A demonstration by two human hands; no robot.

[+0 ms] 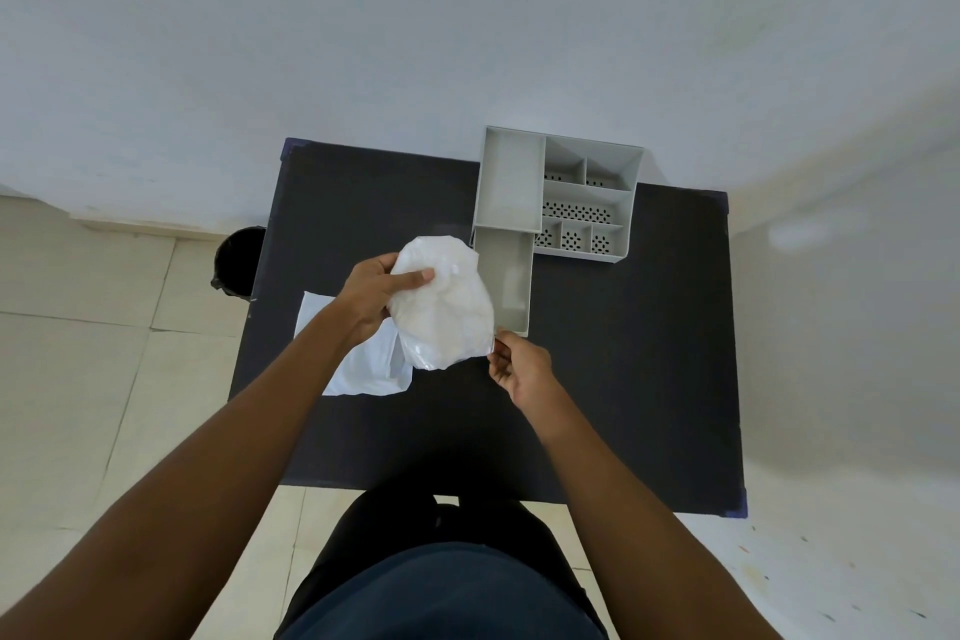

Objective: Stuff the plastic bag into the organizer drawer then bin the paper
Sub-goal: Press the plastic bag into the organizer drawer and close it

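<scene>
Single head view, looking steeply down over dark table [623, 353], close above hands, wall ahead.

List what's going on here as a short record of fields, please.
setting: dark table against a pale wall
left hand: grips the plastic bag from its left side
right hand: pinches the bag's lower corner
bag: bunched, held above the table beside the open drawer
organizer: grey, drawer pulled out, looks empty
paper: flat on the table, under the bag
bin: black, on the floor left of the table

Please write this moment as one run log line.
plastic bag: held, both hands | drawer: open | paper: on table
</scene>
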